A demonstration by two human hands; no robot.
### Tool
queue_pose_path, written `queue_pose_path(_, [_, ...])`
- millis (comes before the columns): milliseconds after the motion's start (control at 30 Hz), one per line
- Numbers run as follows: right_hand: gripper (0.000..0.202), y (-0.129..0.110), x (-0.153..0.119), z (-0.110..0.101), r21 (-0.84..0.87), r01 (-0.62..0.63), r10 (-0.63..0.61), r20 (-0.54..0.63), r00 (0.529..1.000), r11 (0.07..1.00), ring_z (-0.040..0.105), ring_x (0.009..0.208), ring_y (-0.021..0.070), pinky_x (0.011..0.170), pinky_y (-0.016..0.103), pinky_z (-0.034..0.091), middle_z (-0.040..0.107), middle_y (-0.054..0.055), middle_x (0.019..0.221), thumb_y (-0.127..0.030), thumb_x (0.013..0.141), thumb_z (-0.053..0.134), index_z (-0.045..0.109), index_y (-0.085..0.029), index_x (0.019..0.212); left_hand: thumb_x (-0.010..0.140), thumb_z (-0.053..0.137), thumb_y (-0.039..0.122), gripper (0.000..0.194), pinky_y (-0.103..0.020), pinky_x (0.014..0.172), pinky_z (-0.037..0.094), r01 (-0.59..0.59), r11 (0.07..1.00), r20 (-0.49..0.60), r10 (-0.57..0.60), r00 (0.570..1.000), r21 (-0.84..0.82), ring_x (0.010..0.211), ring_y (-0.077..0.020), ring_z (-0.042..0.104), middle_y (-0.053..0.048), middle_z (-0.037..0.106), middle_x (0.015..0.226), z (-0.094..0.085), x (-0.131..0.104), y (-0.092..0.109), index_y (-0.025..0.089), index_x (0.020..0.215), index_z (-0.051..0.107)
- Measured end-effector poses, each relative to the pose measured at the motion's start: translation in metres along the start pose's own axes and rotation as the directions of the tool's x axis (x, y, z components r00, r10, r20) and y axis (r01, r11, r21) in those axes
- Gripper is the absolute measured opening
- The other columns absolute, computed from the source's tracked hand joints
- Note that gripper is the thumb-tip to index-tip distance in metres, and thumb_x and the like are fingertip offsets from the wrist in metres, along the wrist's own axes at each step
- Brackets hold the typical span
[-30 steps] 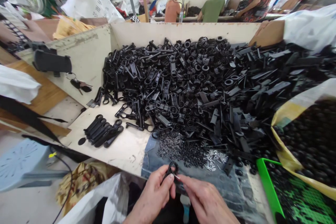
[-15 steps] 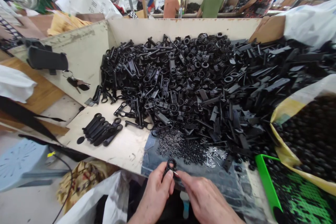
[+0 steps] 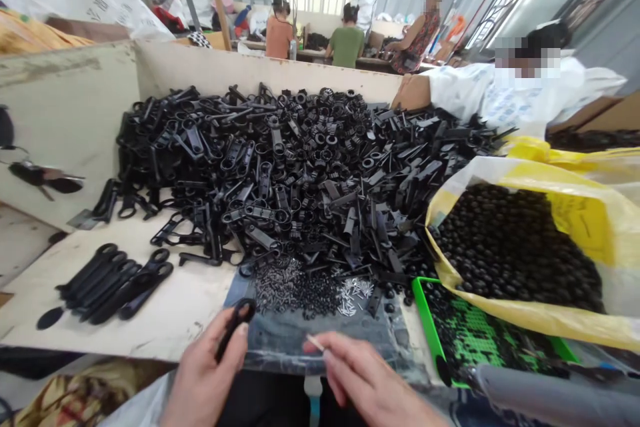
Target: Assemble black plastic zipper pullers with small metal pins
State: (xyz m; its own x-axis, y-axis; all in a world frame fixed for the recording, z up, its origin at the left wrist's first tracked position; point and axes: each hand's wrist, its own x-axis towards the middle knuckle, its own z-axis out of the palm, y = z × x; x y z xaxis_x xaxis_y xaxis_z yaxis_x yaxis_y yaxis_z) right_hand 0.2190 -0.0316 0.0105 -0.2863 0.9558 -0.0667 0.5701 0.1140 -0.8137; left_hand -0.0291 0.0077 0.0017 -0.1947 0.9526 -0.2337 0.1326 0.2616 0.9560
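My left hand [image 3: 207,363] is closed around a black plastic handle [image 3: 233,328], its ringed end pointing up and away from me. Apart from it, my right hand [image 3: 360,368] pinches a thin, light-coloured metal pin [image 3: 316,344] between thumb and fingertips. Just beyond both hands, on a dark blue mat [image 3: 285,337], lie small grey bits [image 3: 277,285], tiny black pieces [image 3: 320,295] and a scatter of silver pins [image 3: 356,295]. Several similar black handles [image 3: 113,283] lie side by side on the pale board to the left.
A large heap of black plastic parts [image 3: 280,167] fills the bench against a pale back wall [image 3: 260,70]. To the right stand a green tray [image 3: 423,310] and a yellow-white sack [image 3: 500,303] of black balls. Keys [image 3: 47,177] hang at left. Several people sit or stand beyond.
My hands have moved apart; the right one has drawn away from the handle with the pin between its fingers. The view has swung to the right, bringing more of the sack into sight.
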Motion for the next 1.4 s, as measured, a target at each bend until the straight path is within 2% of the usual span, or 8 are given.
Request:
queue_pose_path(167, [0.021, -0.007, 0.042, -0.03, -0.136, -0.122, 0.068, -0.346, 0.936, 0.983, 0.067, 0.071, 0.0159, 0.066, 0.025, 0.049, 0.071, -0.001, 0.082, -0.04, 0.103, 0.053, 0.066, -0.024, 0.104, 0.069, 0.083, 0.056, 0.051, -0.016, 0.043, 0.01, 0.261, 0.936, 0.093, -0.245, 0.965, -0.237, 0.043, -0.0051, 0.02, 0.012, 0.038, 0.047, 0.003, 0.002, 0.016, 0.017, 0.095, 0.064])
queue_pose_path(367, [0.027, -0.016, 0.103, -0.036, -0.517, -0.362, 0.12, -0.443, 0.889, 0.775, 0.075, 0.078, 0.0246, 0.062, 0.027, 0.041, 0.078, 0.009, 0.086, -0.044, 0.098, 0.066, 0.072, -0.02, 0.09, 0.071, 0.083, 0.06, 0.059, -0.015, 0.046, 0.026, 0.268, 0.881, 0.223, -0.192, 0.956, -0.39, 0.044, -0.0049, 0.037, 0.008, 0.054, 0.056, 0.044, -0.009, 0.021, 0.017, 0.105, 0.061])
queue_pose_path(733, [0.029, -0.026, 0.087, -0.058, 0.128, -0.158, 0.19, -0.303, 0.934, 0.979, 0.057, 0.056, 0.0135, 0.054, 0.024, 0.042, 0.069, 0.001, 0.069, -0.043, 0.094, 0.06, 0.072, -0.017, 0.099, 0.078, 0.074, 0.03, 0.046, -0.023, 0.057, 0.038, 0.553, 0.651, 0.51, -0.282, 0.812, -0.52, 0.063, -0.0122, 0.057, -0.001, 0.07, 0.081, 0.041, 0.003, 0.024, 0.018, 0.118, 0.053])
queue_pose_path(867, [0.041, -0.031, 0.059, -0.02, 0.854, -0.105, 0.292, -0.056, 0.955, 0.51, 0.026, 0.041, 0.0033, 0.041, 0.019, 0.023, 0.067, 0.002, 0.07, -0.052, 0.083, 0.077, 0.071, -0.016, 0.099, 0.083, 0.074, 0.04, 0.045, -0.024, 0.06, 0.04, 0.513, 0.631, 0.481, -0.242, 0.843, -0.582, 0.07, -0.0135, 0.06, -0.004, 0.073, 0.092, 0.048, -0.001, 0.028, 0.02, 0.118, 0.053])
queue_pose_path(1067, [0.046, -0.02, 0.045, 0.043, 0.99, -0.129, 0.355, 0.102, 0.929, 0.055, 0.014, 0.041, -0.0026, 0.037, 0.012, 0.02, 0.064, -0.003, 0.072, -0.052, 0.069, 0.093, 0.071, -0.018, 0.09, 0.081, 0.082, 0.051, 0.056, -0.023, 0.062, 0.043, 0.198, 0.747, 0.207, -0.083, 0.975, -0.634, 0.068, -0.0119, 0.057, 0.0, 0.069, 0.085, 0.054, -0.005, 0.031, 0.023, 0.121, 0.054])
queue_pose_path(1167, [0.05, -0.012, 0.041, 0.054, 0.962, -0.188, 0.37, 0.104, 0.923, 0.198, 0.02, 0.039, -0.0022, 0.035, 0.013, 0.024, 0.066, -0.001, 0.073, -0.061, 0.074, 0.087, 0.072, -0.017, 0.09, 0.078, 0.083, 0.053, 0.057, -0.02, 0.054, 0.041, 0.104, 0.848, 0.116, -0.051, 0.992, -0.52, 0.057, -0.0088, 0.052, 0.004, 0.065, 0.078, 0.049, -0.002, 0.026, 0.022, 0.117, 0.056])
queue_pose_path(1267, [0.044, -0.008, 0.036, 0.052, 0.754, -0.06, 0.362, -0.242, 0.9, 0.654, 0.042, 0.043, 0.0038, 0.04, 0.017, 0.041, 0.07, 0.004, 0.086, -0.056, 0.085, 0.079, 0.074, -0.021, 0.111, 0.078, 0.084, 0.052, 0.055, -0.018, 0.05, 0.04, 0.055, 0.901, 0.065, -0.03, 0.997, -0.429, 0.051, -0.0062, 0.049, 0.006, 0.062, 0.076, 0.044, 0.002, 0.023, 0.022, 0.115, 0.057])
queue_pose_path(1400, [0.026, -0.007, 0.035, 0.035, 0.033, 0.375, -0.314, -0.483, 0.818, 0.926, 0.072, 0.076, 0.0149, 0.069, 0.02, 0.061, 0.072, 0.009, 0.107, -0.023, 0.096, 0.066, 0.074, -0.023, 0.121, 0.079, 0.084, 0.051, 0.053, -0.018, 0.051, 0.042, 0.114, 0.884, 0.123, -0.064, 0.99, -0.454, 0.051, -0.0065, 0.052, 0.007, 0.062, 0.073, 0.045, 0.001, 0.021, 0.022, 0.115, 0.058])
